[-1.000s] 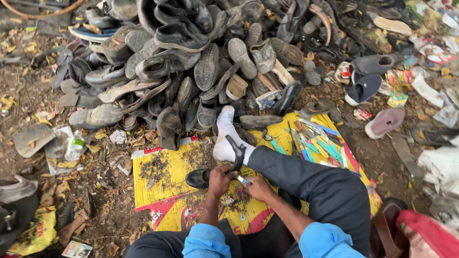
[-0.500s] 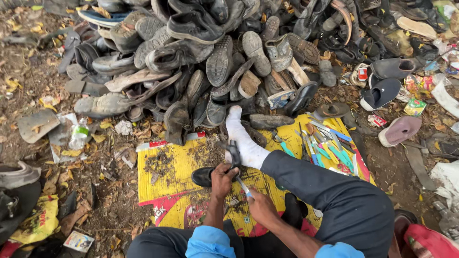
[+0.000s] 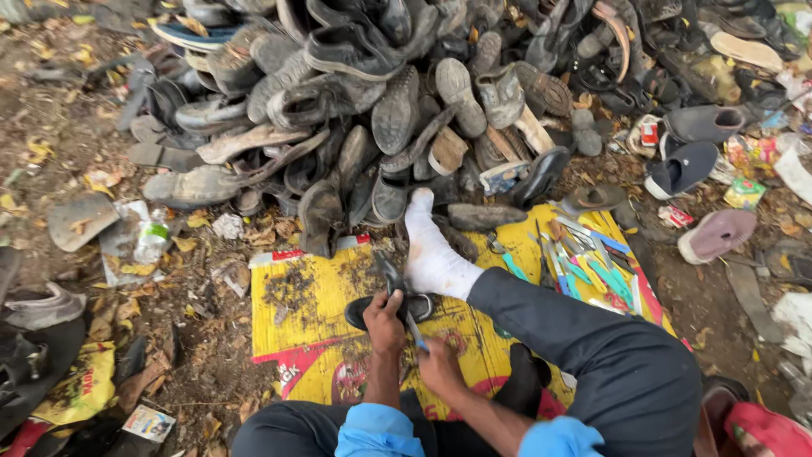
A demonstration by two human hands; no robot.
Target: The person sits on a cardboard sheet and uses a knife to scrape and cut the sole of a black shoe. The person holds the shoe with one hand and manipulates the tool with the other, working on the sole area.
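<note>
Scene lit by soft, even daylight; no hard shadows cast, only dim pockets seen inside heap of worn dark shoes [image 3: 397,101]. Mild glare noted on glossy yellow printed sheet [image 3: 330,296]. Centre rendered sharp; wide-angle stretching and slight softness observed toward frame edges and corners.

The black sole [image 3: 381,309] is half hidden beneath the left hand [image 3: 385,317].

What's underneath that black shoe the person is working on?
The black shoe lies on a yellow printed sheet spread over dirt, pinned by the white-socked foot. The left hand covers part of it, so the sheet directly beneath is hidden.
</note>
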